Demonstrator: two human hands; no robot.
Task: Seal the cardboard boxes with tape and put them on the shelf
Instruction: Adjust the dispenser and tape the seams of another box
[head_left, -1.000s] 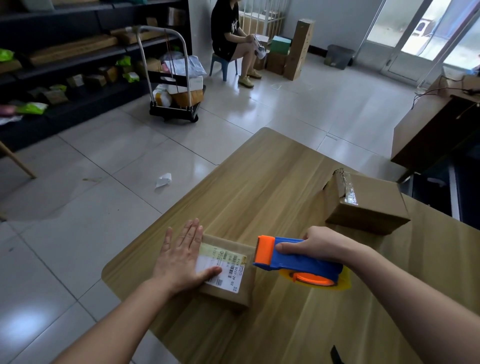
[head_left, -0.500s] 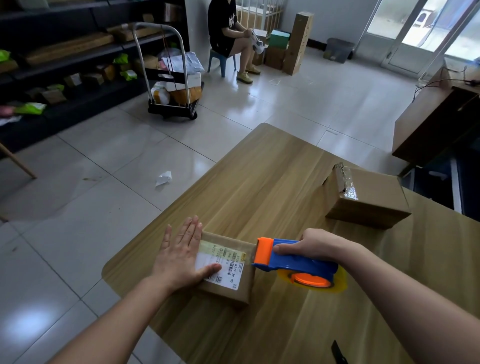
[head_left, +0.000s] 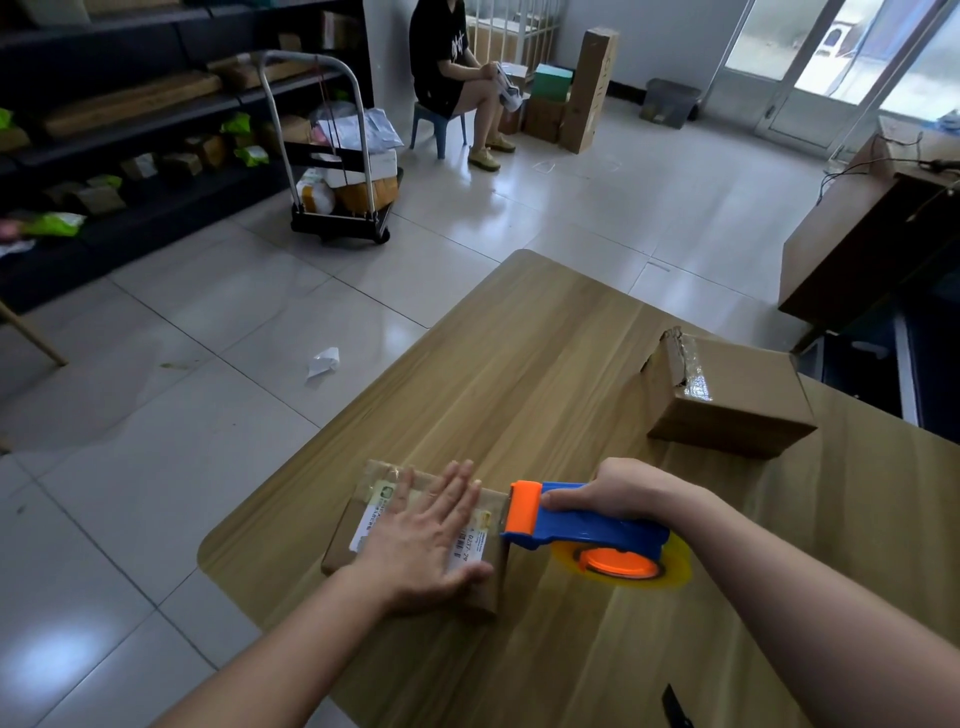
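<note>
Cardboard box, the small flat one with the shipping label, lies near the left corner of the wooden table, close to its rounded edge. The left hand lies flat on top of it, fingers straight and spread, palm pressing down over the middle of the label. Half a second ago that hand sat on the box's left end with only the thumb on the label; it has since slid right, so the left end of the box and its taped corner now show.

The right hand is wrapped around the blue handle of the tape dispenser, thumb along the near side. The dispenser's orange head meets the box's right edge at the top corner, much as before, with its yellowish tape roll low over the table behind it.

A larger cardboard box rests toward the table's far right side, well apart from the small one, one end crumpled and shiny with tape. Beyond the table's far corner stand a loaded trolley and dark shelves holding parcels.
</note>
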